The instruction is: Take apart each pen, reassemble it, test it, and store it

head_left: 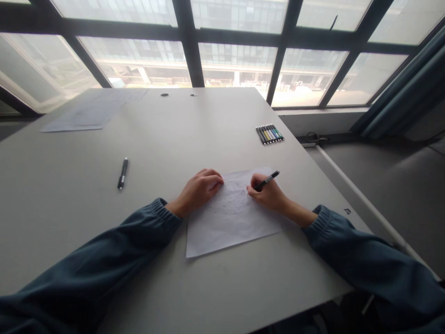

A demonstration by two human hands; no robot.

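Observation:
A sheet of white paper [222, 234] lies at a slant on the table before me, with a faint, dense drawing in dark lines on its upper half. My right hand [269, 192] is closed around a black pen [267, 180] with a pale band, its upper end pointing up and to the right. The tip is hidden by my fingers, close to the drawing's right side. On the sheet's upper left edge rests my left hand [200, 190], palm down, fingers loosely bent and lying on the paper with nothing in them.
A similar black pen [123, 174] lies to the left. A row of several pens [270, 133] with coloured bands sits near the right edge of the white table [167, 144]. More paper sheets [83, 111] lie at the far left. Windows [239, 65] stand behind.

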